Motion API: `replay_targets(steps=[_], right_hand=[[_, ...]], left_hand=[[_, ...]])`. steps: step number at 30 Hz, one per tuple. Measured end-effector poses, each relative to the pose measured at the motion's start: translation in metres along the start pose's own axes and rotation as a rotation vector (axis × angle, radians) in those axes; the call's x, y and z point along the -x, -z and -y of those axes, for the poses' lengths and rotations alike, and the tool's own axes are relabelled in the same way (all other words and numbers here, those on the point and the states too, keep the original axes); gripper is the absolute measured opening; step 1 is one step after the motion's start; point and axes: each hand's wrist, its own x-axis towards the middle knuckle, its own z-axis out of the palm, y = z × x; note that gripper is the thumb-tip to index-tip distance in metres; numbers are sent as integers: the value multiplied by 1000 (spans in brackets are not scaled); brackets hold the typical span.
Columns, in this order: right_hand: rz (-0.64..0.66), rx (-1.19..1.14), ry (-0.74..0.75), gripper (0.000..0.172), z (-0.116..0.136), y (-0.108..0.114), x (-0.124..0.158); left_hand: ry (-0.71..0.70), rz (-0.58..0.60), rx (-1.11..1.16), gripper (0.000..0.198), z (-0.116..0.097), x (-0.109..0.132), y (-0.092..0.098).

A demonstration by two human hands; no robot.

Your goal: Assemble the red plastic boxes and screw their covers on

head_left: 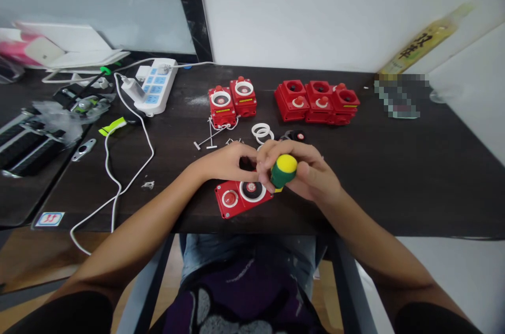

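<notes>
- Room to pass lay right of the hands (268,158), along the desk (394,192) below the red boxes (294,100).
- White rings (261,133) and small metal pieces (209,137) stood just ahead.
- A red box (236,202) sat directly beneath.
- A white cable (152,147) and power strip (152,87) blocked the left.

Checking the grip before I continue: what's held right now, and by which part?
The right hand grips a screwdriver by its green-and-yellow handle; whether the left hand holds anything cannot be told.
</notes>
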Motion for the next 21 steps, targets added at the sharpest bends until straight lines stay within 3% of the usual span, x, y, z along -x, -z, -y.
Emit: replay_targets(steps=[6,11,16,21], right_hand=[[-75,-103,-46,34,2,-4,1],[-66,-96,-9,48,-3,0,-1],[-7,-84,-60,33,0,0,0],[-53,-103,-54,36,0,-2,0]], left_hand=[[-43,-7,-24,18,-4,0,1],[-49,-25,-14,14,0,0,0],[-48,-19,10,16,4,0,0],[-23,-3,18,14,2,0,0]])
